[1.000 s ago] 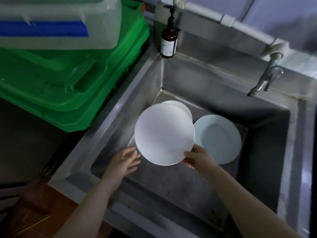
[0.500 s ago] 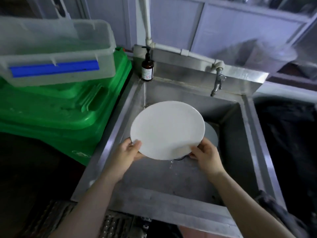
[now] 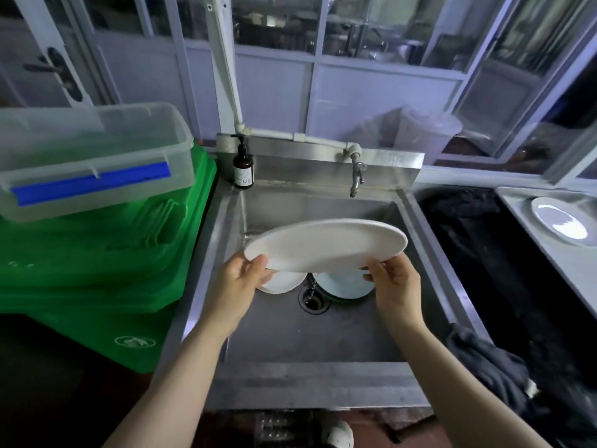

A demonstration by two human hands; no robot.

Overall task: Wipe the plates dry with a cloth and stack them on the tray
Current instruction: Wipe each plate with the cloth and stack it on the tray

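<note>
My left grip (image 3: 240, 279) and right grip (image 3: 392, 279) pinch the white plate's (image 3: 324, 245) near rim above the sink (image 3: 323, 344); the bottle's (image 3: 243, 168) label is unreadable.

1. The plate (image 3: 326, 245) held between both hands looks matt white and smooth.
2. Below the hands, the sink (image 3: 323, 347) is brushed metal, dull and streaked.
3. Left of the left hand, the crates (image 3: 97, 266) are glossy green plastic.
4. Beside the right forearm lies a dark, crumpled cloth (image 3: 487, 367).
</note>
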